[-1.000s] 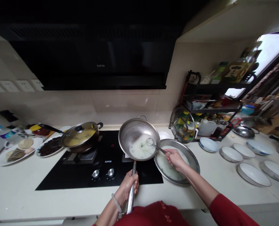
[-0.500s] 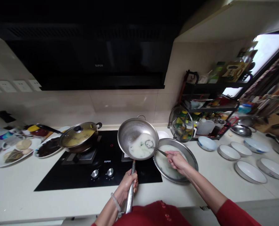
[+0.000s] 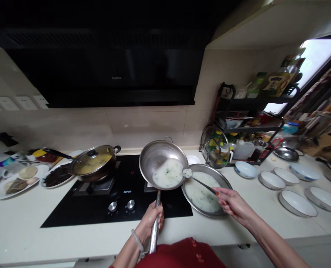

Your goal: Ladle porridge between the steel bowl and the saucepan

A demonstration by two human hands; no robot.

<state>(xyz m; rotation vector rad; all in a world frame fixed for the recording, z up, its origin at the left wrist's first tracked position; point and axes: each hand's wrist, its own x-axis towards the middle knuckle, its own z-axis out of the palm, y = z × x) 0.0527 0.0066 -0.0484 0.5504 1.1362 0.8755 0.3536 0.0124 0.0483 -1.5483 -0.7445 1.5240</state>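
Your tilted wok [image 3: 163, 163] may spill white porridge over the rim.

Your left hand [image 3: 152, 219] is closed around the wok handle, holding the wok tipped above the steel basin [image 3: 226, 182]; if it tips too fast, porridge could land on the worktop [image 3: 70, 238] beside the basin. Your right hand [image 3: 232, 203] grips the ladle [image 3: 195, 178], its bowl full just over the basin's rim. The porridge looks thick, white, with green flecks.

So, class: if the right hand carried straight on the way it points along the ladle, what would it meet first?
Probably the wok. The right hand points up-left along the ladle, over the basin, toward the wok's rim, though depth is unclear.
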